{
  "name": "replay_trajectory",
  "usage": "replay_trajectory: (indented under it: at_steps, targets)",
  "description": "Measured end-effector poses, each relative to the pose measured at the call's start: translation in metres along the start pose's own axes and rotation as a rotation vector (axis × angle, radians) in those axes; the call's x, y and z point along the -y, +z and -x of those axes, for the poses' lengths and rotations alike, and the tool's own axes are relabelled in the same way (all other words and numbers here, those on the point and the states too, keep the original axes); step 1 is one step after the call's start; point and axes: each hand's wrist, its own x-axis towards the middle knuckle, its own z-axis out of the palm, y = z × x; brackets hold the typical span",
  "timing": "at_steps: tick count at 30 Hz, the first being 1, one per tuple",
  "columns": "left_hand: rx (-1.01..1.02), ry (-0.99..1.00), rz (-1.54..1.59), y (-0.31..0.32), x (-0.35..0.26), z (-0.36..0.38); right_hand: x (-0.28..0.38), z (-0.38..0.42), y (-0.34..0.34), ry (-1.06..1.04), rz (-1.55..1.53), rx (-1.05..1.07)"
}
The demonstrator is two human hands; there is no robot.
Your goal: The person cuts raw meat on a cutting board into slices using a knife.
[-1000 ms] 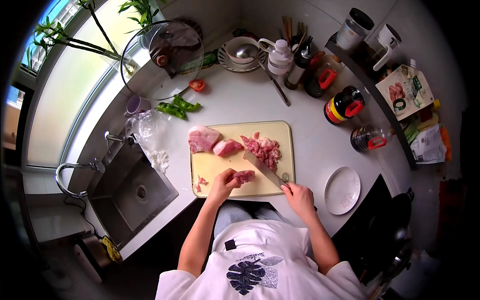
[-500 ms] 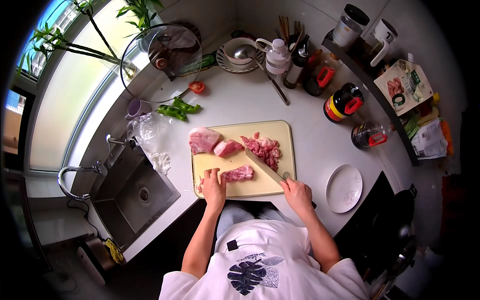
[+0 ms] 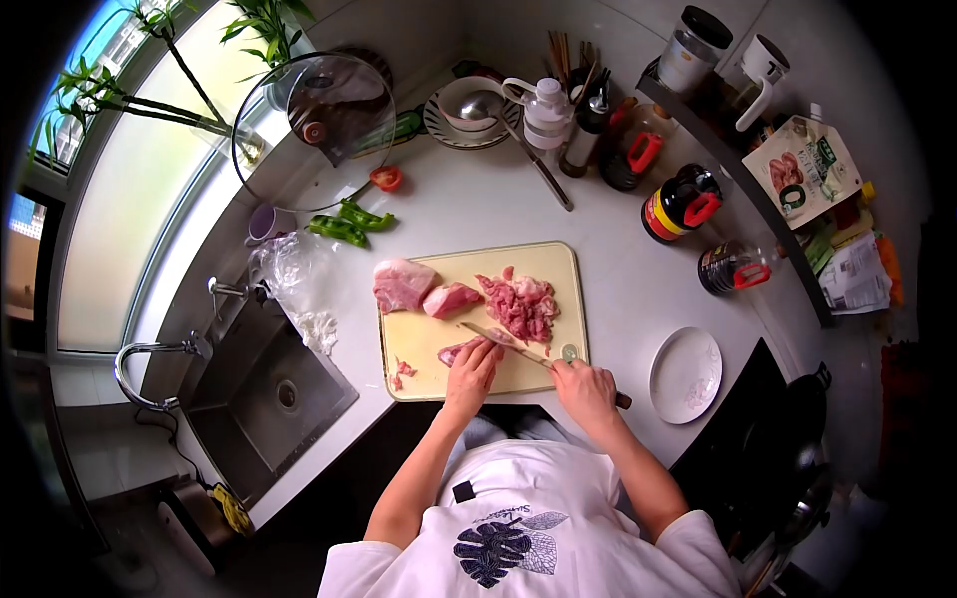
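On the yellow cutting board (image 3: 429, 379), my left hand (image 3: 474, 377) presses a strip of raw meat (image 3: 454, 353), its fingers together over the piece. My right hand (image 3: 586, 389) is closed on a knife (image 3: 518, 348), whose blade lies across the upper side of that strip, close to my left fingertips. Beyond the blade is a pile of cut meat (image 3: 520, 304). Two larger chunks of meat (image 3: 404, 286) rest at the board's upper left. Small scraps (image 3: 402, 370) lie near its left edge.
Left are a sink (image 3: 279, 399), a plastic bag (image 3: 289, 274), green peppers (image 3: 349, 224) and a cut tomato (image 3: 386, 178). A white plate (image 3: 686, 376) sits right, near the stove (image 3: 758, 439). Bottles (image 3: 682, 204) and a bowl with a ladle (image 3: 469, 105) stand behind.
My left hand has moved right from the board's left part onto the meat strip. The knife has turned flatter and come down to the strip, away from the pile.
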Motion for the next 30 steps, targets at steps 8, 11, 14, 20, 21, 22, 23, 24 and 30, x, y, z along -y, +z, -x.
replay_trajectory:
  at_steps: [8, 11, 14, 20, 21, 22, 23, 24, 30]
  targets:
    - [-0.019, 0.007, -0.035, 0.009, 0.012, 0.006, -0.003, -0.01, -0.006, -0.008, 0.038, -0.024]
    - [0.001, -0.01, -0.093, 0.017, 0.016, 0.013, -0.002, 0.003, -0.013, -0.035, 0.069, 0.007]
    - [0.121, -0.067, -0.138, 0.022, 0.023, 0.022, -0.001, 0.016, -0.011, -0.051, 0.174, 0.013]
    - [0.052, -0.014, -0.128, 0.016, 0.018, 0.014, 0.006, -0.006, 0.031, -0.112, 0.232, 0.007]
    - [0.052, -0.013, -0.128, 0.017, 0.019, 0.014, 0.008, -0.011, 0.036, -0.106, 0.219, -0.001]
    - [0.037, -0.021, -0.124, 0.017, 0.018, 0.014, 0.007, -0.014, 0.038, -0.1, 0.209, -0.01]
    - [0.022, -0.028, -0.119, 0.018, 0.02, 0.013, 0.005, -0.009, 0.034, -0.064, 0.194, -0.006]
    - [0.021, -0.029, -0.118, 0.017, 0.02, 0.012, 0.001, -0.003, 0.028, -0.065, 0.195, -0.006]
    - [0.064, -0.029, -0.073, 0.014, 0.015, 0.012, -0.01, 0.007, 0.037, -0.011, 0.225, 0.07]
